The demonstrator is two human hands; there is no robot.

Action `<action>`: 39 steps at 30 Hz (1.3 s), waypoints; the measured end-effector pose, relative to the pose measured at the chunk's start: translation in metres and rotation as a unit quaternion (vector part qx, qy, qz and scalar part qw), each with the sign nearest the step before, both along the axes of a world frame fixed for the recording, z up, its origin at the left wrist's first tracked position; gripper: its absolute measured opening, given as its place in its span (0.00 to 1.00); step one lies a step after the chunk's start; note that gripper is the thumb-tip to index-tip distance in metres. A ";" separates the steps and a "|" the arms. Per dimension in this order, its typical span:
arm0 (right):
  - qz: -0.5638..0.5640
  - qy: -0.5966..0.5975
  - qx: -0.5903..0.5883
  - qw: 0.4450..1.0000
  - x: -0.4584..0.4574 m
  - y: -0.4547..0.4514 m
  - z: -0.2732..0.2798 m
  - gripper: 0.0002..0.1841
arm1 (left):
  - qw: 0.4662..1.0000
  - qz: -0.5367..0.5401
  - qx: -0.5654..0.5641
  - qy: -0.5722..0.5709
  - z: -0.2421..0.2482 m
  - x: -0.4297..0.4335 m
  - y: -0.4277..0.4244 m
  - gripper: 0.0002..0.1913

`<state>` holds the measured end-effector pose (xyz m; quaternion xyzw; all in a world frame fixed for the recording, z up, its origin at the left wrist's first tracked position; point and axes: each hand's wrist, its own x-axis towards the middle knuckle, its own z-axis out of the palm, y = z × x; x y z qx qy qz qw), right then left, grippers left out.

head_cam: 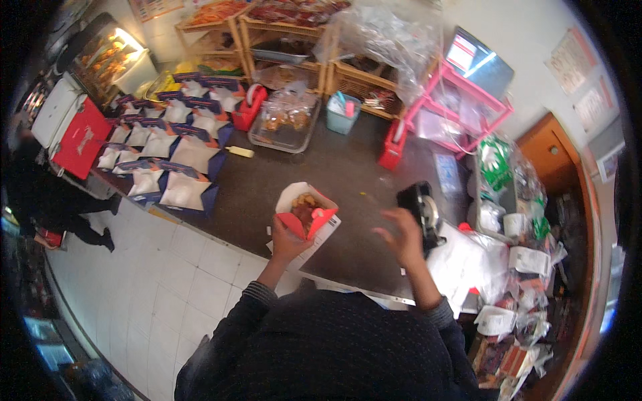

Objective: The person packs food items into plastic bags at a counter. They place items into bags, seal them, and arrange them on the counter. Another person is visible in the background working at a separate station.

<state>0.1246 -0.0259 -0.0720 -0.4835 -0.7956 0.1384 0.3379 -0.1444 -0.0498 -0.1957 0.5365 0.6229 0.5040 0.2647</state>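
Note:
My left hand (291, 244) holds a red and white paper food box (289, 198) by its near side, above the dark countertop (346, 185). Its top stands open, with brown pieces of food (304, 206) and something small and white inside. Under the box, a white printed paper (321, 238) lies at the counter's near edge. My right hand (398, 230) is raised to the right of the box, fingers spread, with nothing seen in it. Just beyond its fingers is a black tape dispenser (419, 208), partly hidden by the hand.
Several filled paper bags (190, 154) crowd the counter's left. Behind are red tape dispensers (392, 146), a clear tray (281, 143), a light blue bin (342, 118) and a pink rack (466, 85). Plastic bags (484, 255) lie right. A person (55, 185) stands far left.

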 end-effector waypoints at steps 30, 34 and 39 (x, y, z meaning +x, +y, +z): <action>0.064 0.087 0.009 0.994 -0.032 0.048 0.020 0.07 | 0.994 -0.072 -0.068 0.047 0.013 0.055 -0.018 0.48; 0.060 0.159 -0.085 0.982 -0.025 0.053 0.039 0.08 | 0.995 -0.069 -0.056 0.039 0.009 0.055 -0.017 0.48; 0.144 0.092 -0.123 0.978 -0.041 0.042 0.034 0.08 | 0.994 -0.093 -0.055 0.004 -0.001 0.052 -0.020 0.48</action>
